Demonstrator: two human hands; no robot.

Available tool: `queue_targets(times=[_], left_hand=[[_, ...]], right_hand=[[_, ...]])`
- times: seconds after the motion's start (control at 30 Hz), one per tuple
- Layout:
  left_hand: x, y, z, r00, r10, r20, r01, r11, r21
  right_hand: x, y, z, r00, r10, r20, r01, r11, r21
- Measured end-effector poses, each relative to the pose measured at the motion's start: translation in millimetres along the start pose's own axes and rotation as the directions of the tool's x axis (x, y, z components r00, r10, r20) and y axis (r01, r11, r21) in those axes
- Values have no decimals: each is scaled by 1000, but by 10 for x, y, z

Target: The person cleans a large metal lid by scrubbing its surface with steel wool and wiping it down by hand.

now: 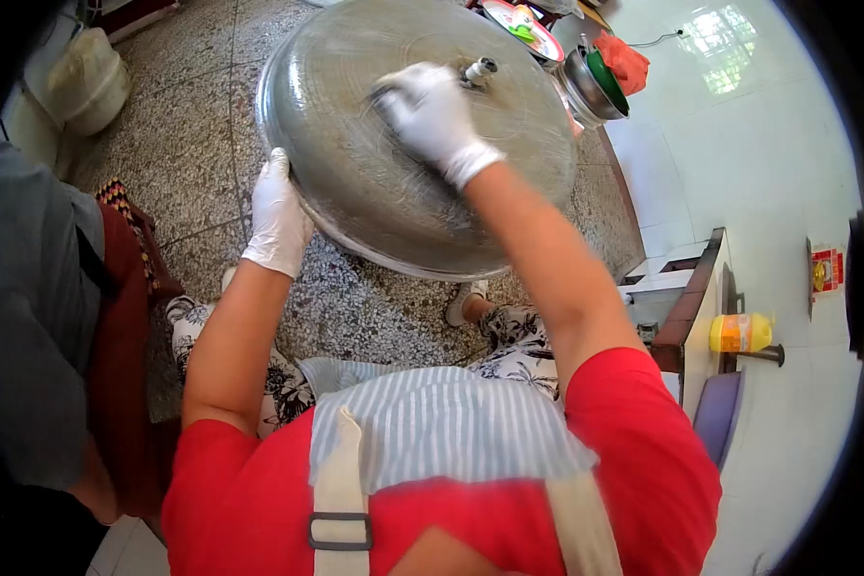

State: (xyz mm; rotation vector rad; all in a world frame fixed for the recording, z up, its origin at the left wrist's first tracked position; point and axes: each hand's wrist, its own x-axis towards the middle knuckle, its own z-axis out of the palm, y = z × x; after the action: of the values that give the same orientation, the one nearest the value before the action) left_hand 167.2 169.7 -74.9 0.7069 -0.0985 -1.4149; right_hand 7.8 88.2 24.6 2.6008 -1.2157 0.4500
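Note:
A large round metal lid [355, 163], with a small knob [480, 69] at its centre, is tilted in front of me, its domed face streaked with wet, whitish smears. My left hand [278, 221], in a white glove, grips the lid's near left rim, thumb on the edge and the other fingers mostly hidden. On the domed face, left of the knob, lies my right hand [432, 115], also gloved and slightly blurred. Its fingers are curled and pressed down over something greyish that I cannot make out.
At the left stands another person [38, 317] in grey, close to my left arm. Behind the lid are a patterned tray [547, 38] and metal bowls [586, 86] with a red plastic bag [622, 62]. A tiled ledge [686, 317] and a yellow jug [739, 332] are at the right.

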Motion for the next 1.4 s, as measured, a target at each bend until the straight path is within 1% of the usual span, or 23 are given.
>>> queue_targets(times=[0.03, 0.07, 0.13, 0.17, 0.27, 0.3, 0.37, 0.43, 0.53, 0.6, 0.7, 0.73, 0.77, 0.83, 0.9, 0.97, 1.1, 1.13, 1.23, 1.27, 1.3, 1.33, 1.4], left_hand=[[14, -37, -45, 1000, -5, 4, 5, 1000, 2], [22, -42, -50, 1000, 3, 4, -3, 1000, 5], [76, -53, -68, 1000, 12, 0, -12, 1000, -4], [80, -67, -69, 1000, 4, 2, -4, 1000, -6], [68, -27, -36, 999, 12, -39, -12, 1000, -1], [52, -30, -30, 999, 16, -44, -16, 1000, 11], [11, -20, 13, 996, 46, -79, -43, 998, 44], [45, -63, -2, 999, 22, -38, -23, 999, -24], [117, -122, -58, 994, 80, -76, -79, 997, 20], [107, -67, -69, 995, 77, -60, -76, 997, 15], [71, 0, -11, 997, 48, -55, -48, 999, -11], [63, 9, -11, 997, 27, -71, -29, 999, -14], [69, -2, -23, 997, 27, -76, -29, 999, -19], [107, -37, -51, 994, 66, -89, -63, 998, 27], [175, -128, -115, 992, 76, -96, -75, 997, 17], [210, -134, -119, 997, 69, -26, -70, 997, -25], [140, -71, -62, 994, 76, -75, -75, 997, 19], [131, -47, -77, 994, 77, -82, -75, 997, 24], [132, -10, -72, 997, 36, -71, -38, 999, -25], [141, 9, -67, 999, -1, -47, -1, 999, -52], [139, 17, -82, 999, -42, -25, 40, 997, -72], [124, 8, -94, 999, -43, -26, 41, 997, -73], [97, -10, -63, 999, 36, -40, -37, 999, -24]], right_hand=[[49, 427, 247, 982, 138, -126, -103, 963, 251], [65, 745, 330, 972, 202, -115, -186, 973, 137], [-101, 756, 262, 968, 213, -132, -197, 972, 126], [-215, 649, 223, 982, 137, -133, -132, 990, 45], [-669, -84, -155, 994, -63, -87, 86, 952, 295], [-744, -236, -242, 996, -78, -40, 87, 937, 338], [-589, -197, -212, 996, -93, -16, 93, 932, 349], [-81, -56, 39, 984, -166, -65, 179, 925, 336], [761, 68, 457, 998, -47, -52, 58, 970, 237], [888, 23, 508, 1000, 2, -28, 4, 977, 211], [242, -86, 174, 949, -303, -88, 315, 888, 335], [-99, -165, 3, 958, -281, -64, 282, 866, 413], [-391, -206, -200, 942, -335, -2, 307, 862, 404], [-812, -261, -420, 942, -312, 123, 232, 871, 433], [-671, -237, -373, 940, -329, 94, 253, 854, 454], [-175, -242, -85, 941, -335, -45, 322, 848, 421], [997, -349, 560, 956, -233, -179, 275, 924, 266], [967, -359, 542, 957, -231, -178, 274, 922, 273], [504, -271, 305, 923, -372, -98, 380, 846, 375], [186, -279, 134, 936, -352, -23, 329, 846, 421], [-119, -300, -63, 921, -384, -65, 372, 817, 441], [-400, -289, -223, 935, -354, 32, 305, 844, 441], [-598, -278, -364, 934, -347, 89, 276, 856, 437]])
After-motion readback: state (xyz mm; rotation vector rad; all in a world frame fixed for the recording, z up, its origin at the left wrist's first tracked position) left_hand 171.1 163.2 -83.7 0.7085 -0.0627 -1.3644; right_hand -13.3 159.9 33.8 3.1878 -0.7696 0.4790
